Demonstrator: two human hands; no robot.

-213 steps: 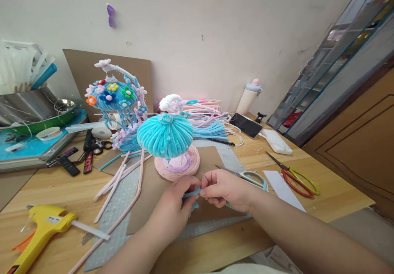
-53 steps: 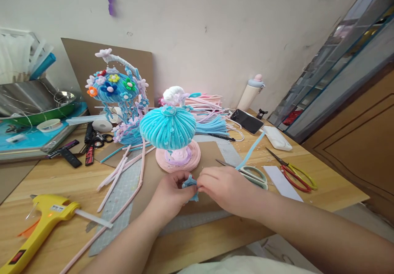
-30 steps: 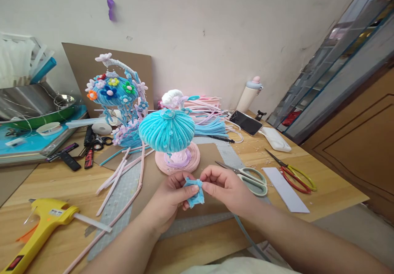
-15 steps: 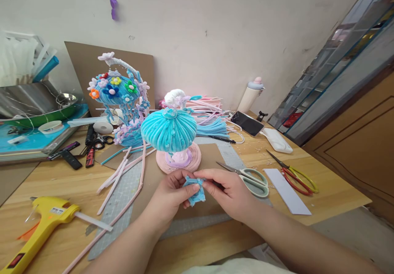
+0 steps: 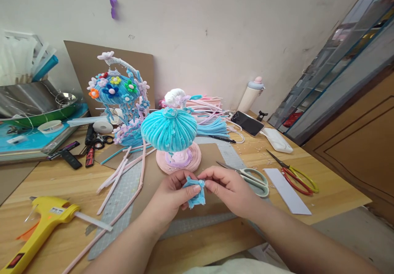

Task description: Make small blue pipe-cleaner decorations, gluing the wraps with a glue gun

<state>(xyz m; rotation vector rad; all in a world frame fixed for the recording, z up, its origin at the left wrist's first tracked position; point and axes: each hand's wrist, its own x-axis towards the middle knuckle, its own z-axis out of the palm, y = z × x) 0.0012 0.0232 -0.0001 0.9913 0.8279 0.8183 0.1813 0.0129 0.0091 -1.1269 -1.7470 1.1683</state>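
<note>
My left hand (image 5: 170, 198) and my right hand (image 5: 229, 189) meet over the table's near middle, both pinching a small folded bundle of light blue pipe cleaner (image 5: 195, 192). The left thumb presses on its front; the right fingertips grip its top right corner. Just behind stands a turquoise pipe-cleaner mushroom dome (image 5: 168, 129) on a pink coiled base (image 5: 178, 164). The hands hover above a brown cardboard sheet (image 5: 154, 183).
Grey-handled scissors (image 5: 249, 177) lie right of my hands, red-and-yellow scissors (image 5: 295, 175) and a white paper strip (image 5: 287, 192) farther right. A yellow glue gun (image 5: 43, 220) sits near left. Loose pink pipe cleaners (image 5: 123, 175), a flowered blue model (image 5: 115, 95), a phone (image 5: 246, 123) and a bottle (image 5: 250, 95) stand behind.
The long blue pipe-cleaner tail seen earlier has been wound into the compact bundle. In the last half second the right fingers shifted slightly on its top edge; the left hand kept its hold.
</note>
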